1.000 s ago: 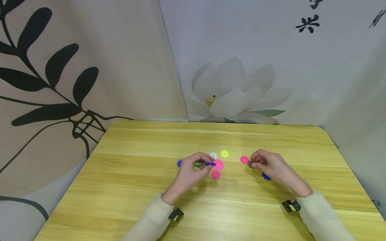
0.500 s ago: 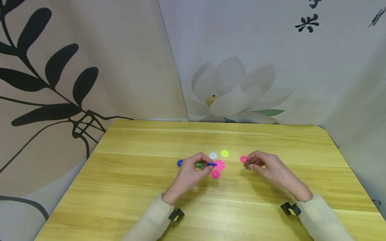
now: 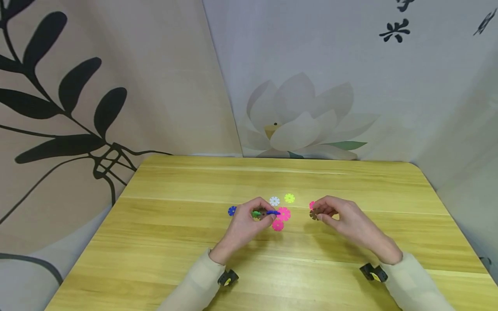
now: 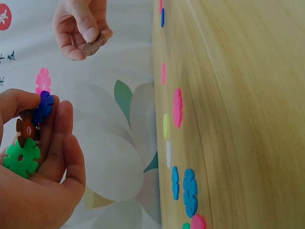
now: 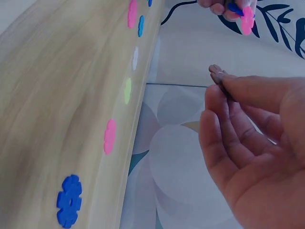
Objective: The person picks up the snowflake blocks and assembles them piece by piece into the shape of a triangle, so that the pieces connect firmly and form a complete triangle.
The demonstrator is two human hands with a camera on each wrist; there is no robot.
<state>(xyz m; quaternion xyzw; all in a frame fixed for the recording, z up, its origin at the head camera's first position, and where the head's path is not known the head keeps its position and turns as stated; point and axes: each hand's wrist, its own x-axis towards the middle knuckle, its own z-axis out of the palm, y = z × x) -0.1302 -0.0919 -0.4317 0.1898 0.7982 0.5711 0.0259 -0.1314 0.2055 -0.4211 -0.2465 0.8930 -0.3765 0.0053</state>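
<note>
Since the earlier frame, the person's right hand point(image 3: 342, 218) has drifted left with its brown snowflake disc point(image 3: 313, 214), closing toward the left hand point(image 3: 249, 220); the blue disc once visible beneath it on the counter point(image 3: 194, 242) is now covered in the head view.

Right hand: thumb and forefinger pinch the brown snowflake disc at its edge, lifted clear of the counter; the remaining fingers hang loosely curled. The right wrist view shows that blue disc point(image 5: 69, 200) lying flat on the wood, with a pink disc point(image 5: 110, 136) beyond it.

Left hand: fingers curled round a joined cluster of discs point(image 3: 266, 212), held just above the counter. The left wrist view shows a green disc point(image 4: 22, 157), a brown one, a blue one and a pink one slotted together. The two hands are near each other but apart.

Loose on the counter around the left hand: a pink disc point(image 3: 278, 225) just beside the fingertips, a white disc point(image 3: 274, 201) and a yellow-green disc point(image 3: 289, 198) further back, and a blue disc point(image 3: 231, 211) to its left.
</note>
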